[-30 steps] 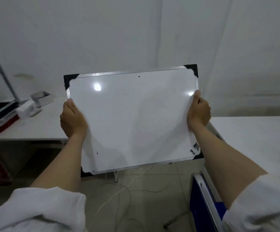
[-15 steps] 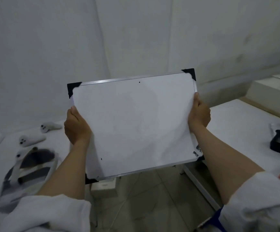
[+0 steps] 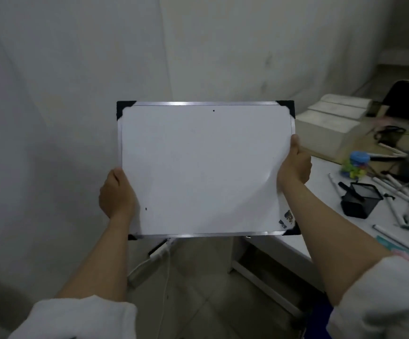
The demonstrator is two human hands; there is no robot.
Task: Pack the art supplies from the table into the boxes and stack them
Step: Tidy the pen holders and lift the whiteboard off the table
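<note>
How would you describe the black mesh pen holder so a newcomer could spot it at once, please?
Look at the white table on the right. Among the scattered white markers sits the black mesh pen holder, tipped slightly. It is the only dark, open-topped square cup there.

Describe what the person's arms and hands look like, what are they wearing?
Both forearms are bare, with white fabric sleeves pushed up toward the elbows. The left hand and right hand wear no gloves; no rings, watch or bracelets show on the parts in view. The sleeves look plain, soft and loose.
</note>
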